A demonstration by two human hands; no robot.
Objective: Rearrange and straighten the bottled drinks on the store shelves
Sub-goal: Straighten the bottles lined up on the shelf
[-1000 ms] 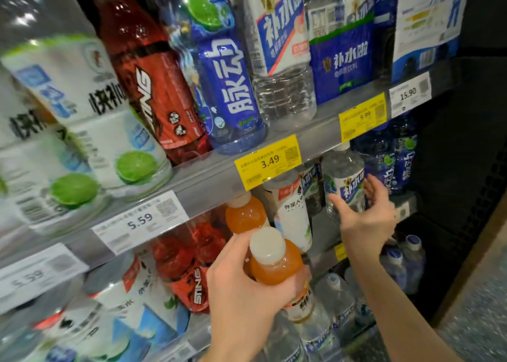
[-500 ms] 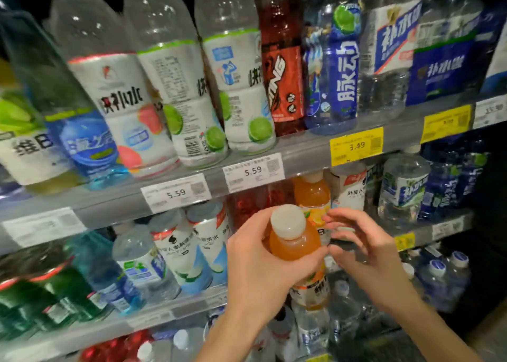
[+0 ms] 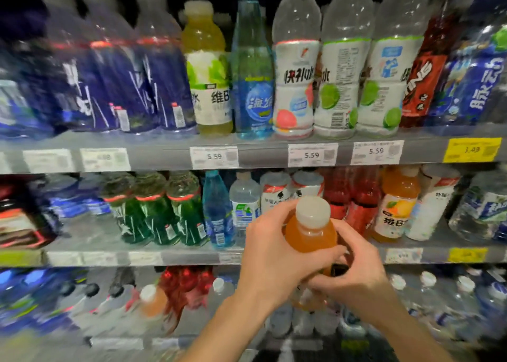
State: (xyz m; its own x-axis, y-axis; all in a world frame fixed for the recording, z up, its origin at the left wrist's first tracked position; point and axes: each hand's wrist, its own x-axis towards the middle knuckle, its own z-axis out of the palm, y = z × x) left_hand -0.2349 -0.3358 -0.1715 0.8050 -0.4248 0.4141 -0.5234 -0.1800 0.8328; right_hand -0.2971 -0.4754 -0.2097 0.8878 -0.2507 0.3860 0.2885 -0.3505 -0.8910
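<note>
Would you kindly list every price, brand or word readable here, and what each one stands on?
"5.59": three white price tags on the upper shelf rail.
"3.49": yellow price tag, same rail.
"STING", partly cut off: red bottle.
"脉动": blue bottle.
"维B": orange drink bottle.
Other tags and labels: too blurred.
</note>
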